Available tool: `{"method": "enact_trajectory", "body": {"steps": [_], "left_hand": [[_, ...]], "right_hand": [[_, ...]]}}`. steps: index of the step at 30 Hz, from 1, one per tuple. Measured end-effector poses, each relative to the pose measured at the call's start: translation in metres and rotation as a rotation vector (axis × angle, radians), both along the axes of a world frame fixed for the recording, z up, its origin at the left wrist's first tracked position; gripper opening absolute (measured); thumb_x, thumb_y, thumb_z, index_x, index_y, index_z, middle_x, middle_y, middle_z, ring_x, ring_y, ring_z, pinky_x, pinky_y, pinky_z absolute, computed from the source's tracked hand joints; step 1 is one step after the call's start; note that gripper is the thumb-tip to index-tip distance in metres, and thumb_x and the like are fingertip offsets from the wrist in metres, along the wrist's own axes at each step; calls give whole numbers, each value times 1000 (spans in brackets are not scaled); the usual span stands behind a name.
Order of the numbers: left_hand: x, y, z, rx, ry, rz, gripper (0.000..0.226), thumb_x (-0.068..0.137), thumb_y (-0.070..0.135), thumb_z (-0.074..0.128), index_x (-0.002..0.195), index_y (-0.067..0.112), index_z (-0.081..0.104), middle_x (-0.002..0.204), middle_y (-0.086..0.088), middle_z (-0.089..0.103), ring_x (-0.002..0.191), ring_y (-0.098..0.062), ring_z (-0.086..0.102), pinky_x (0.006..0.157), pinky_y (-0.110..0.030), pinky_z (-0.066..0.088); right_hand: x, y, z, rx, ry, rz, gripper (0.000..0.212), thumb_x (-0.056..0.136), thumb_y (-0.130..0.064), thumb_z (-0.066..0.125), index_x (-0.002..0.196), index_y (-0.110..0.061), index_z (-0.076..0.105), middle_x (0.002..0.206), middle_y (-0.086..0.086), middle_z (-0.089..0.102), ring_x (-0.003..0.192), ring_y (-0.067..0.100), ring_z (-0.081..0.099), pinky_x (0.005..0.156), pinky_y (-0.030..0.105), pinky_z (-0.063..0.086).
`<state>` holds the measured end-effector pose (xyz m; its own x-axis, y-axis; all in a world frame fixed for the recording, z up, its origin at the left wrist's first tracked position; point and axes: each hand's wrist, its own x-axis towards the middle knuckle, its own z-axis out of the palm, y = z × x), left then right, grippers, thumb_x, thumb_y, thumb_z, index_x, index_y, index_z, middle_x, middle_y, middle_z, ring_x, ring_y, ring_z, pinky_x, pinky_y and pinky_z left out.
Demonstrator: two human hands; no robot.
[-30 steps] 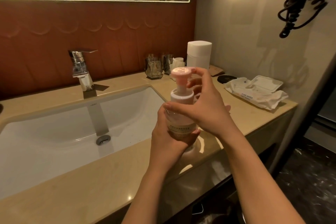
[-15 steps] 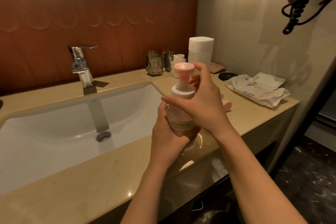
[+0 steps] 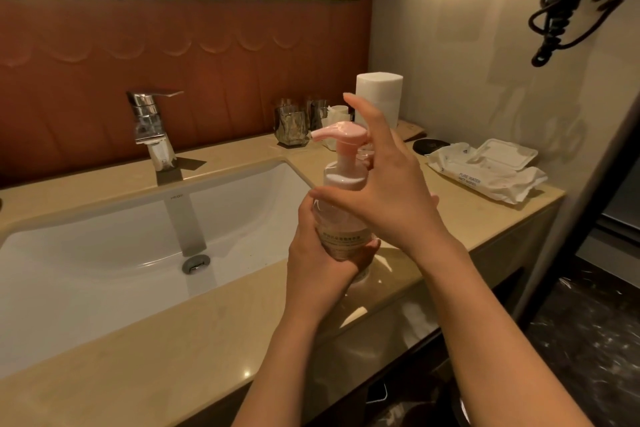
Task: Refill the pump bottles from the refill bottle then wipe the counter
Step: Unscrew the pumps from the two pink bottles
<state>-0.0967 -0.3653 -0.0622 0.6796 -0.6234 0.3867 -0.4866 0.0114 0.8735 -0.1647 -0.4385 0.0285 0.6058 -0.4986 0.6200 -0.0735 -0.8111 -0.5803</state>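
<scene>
Left hand has its grip clamped round the pump bottle over the worktop, right hand spread loose by the pink pump, wipes pack at 2 o'clock.

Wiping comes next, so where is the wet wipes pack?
In the head view, the white soft plastic pack of wet wipes lies at the right end of the beige stone counter, by the wall, right of a black round disc.

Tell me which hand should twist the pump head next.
Right, probably. The left hand grips the pump bottle low, steadying it; the right hand is up beside the pump head, thumb across the shoulder.
</scene>
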Motion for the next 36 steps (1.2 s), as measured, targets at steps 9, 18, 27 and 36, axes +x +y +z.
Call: {"method": "enact_trajectory", "body": {"steps": [9, 18, 27, 36], "left_hand": [[3, -1, -4, -44, -40, 18, 92, 58, 53, 82, 123, 62, 19, 119, 32, 46, 113, 1, 51, 90, -20, 46], [8, -2, -9, -57, -118, 132, 99, 62, 45, 83, 140, 36, 23, 139, 12, 45, 120, -4, 46, 83, -8, 35], [9, -2, -9, -73, -118, 137, 100, 61, 48, 81, 140, 38, 22, 142, 11, 43, 123, -6, 45, 87, -12, 36], [8, -4, -10, -81, -114, 126, 102, 55, 58, 71, 142, 35, 21, 143, 8, 43, 126, -10, 45, 92, -19, 40]], "right_hand": [[-6, 1, 23, -54, -57, 44, 73, 72, -25, 78, 133, -31, 39, 114, -12, 45, 105, 10, 50, 90, 32, 50], [-21, -19, 40, 72, -329, 1, 66, 68, -36, 78, 125, -26, 47, 115, -9, 51, 98, 5, 55, 72, 20, 54], [-50, -49, 15, 371, -511, -140, 66, 69, -38, 78, 121, -24, 40, 111, -5, 54, 104, 7, 56, 86, 38, 54], [-72, -69, -22, 701, -670, -97, 61, 64, -42, 74, 116, -24, 46, 118, 4, 53, 108, 19, 58, 79, 35, 57]]}}
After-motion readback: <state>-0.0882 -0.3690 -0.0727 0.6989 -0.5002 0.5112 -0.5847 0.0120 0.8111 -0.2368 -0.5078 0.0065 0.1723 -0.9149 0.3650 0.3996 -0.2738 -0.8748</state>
